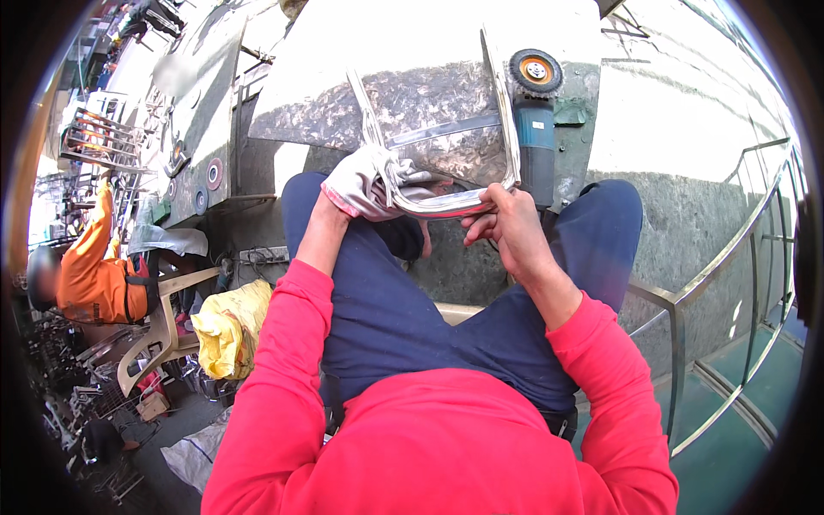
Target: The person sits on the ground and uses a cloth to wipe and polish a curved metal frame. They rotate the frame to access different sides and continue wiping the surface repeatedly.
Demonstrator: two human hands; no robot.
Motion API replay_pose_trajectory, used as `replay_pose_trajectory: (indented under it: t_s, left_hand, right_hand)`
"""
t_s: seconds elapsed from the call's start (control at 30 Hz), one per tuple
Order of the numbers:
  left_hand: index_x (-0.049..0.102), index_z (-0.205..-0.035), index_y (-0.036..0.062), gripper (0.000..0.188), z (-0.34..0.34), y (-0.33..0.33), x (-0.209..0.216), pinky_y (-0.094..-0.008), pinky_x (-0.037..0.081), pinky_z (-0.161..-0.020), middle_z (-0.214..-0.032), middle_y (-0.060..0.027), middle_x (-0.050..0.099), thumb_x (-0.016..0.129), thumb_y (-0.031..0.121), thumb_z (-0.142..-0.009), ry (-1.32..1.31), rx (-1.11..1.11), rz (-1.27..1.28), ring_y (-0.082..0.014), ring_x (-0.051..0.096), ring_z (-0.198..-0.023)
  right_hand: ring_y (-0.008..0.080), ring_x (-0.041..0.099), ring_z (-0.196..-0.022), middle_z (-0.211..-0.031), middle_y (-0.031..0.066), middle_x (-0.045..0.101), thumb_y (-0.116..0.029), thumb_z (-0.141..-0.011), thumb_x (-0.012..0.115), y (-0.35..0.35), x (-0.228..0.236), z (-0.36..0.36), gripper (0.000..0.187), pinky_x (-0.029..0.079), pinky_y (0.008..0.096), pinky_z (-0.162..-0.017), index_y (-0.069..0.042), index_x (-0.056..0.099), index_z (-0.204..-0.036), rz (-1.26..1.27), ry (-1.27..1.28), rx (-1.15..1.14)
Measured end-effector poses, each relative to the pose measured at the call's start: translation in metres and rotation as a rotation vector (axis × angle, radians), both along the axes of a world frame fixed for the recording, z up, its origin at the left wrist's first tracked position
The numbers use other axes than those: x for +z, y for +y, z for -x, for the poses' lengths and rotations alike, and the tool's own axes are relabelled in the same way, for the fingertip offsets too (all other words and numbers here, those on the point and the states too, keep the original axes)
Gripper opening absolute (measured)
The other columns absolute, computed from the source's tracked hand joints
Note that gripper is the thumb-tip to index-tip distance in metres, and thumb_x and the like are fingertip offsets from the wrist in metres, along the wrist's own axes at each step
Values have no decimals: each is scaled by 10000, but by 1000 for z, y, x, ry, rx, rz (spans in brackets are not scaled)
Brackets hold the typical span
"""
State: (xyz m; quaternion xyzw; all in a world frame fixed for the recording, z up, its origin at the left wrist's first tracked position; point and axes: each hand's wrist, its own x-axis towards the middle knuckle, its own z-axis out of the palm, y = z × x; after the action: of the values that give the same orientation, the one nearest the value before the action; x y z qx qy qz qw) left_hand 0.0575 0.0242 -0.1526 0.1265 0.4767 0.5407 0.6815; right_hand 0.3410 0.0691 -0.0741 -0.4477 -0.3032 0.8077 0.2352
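Observation:
A bent metal frame (446, 205) spans the gap between my hands, its rounded end toward me and two long legs running away over the worktable (326, 116). A flat crossbar joins the legs. My left hand (367, 182), in a whitish work glove, is closed round the frame's near left corner. My right hand (518, 230) is bare and pinches the near right corner between thumb and fingers. Just right of the frame lies an angle grinder (537, 150) with a teal and dark body, its round black disc with an orange centre facing up.
At the left, a person in orange (99, 287) sits beside another bench holding several round discs (214, 174). A yellow sack (230, 328) stands near my left knee. Metal railing (676, 343) curves along the right side. Metal frames (107, 142) are piled at the far left.

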Motion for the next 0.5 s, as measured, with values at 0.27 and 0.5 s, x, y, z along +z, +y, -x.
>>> replay_pose_trajectory:
  t_s: [0.27, 0.5]
  left_hand:
    - [552, -854, 79, 201, -20, -6, -12, -282, 476, -549, -724, -27, 547, 498, 221, -986, -42, 395, -67, -140, 542, -616]
    - [517, -813, 91, 200, -21, 10, 39, -288, 480, -603, -698, -31, 524, 452, 174, -983, -100, 503, -412, -152, 541, -643]
  right_hand:
    - [205, 589, -488, -782, 176, 661, -199, -925, 498, 3, -2, 7, 307, 516, 327, -504, 82, 589, -1008, -29, 16, 148]
    - [197, 616, -532, -795, 177, 672, -336, -996, 489, 15, 5, -2, 428, 506, 292, -496, 75, 586, -1063, -252, 225, 300]
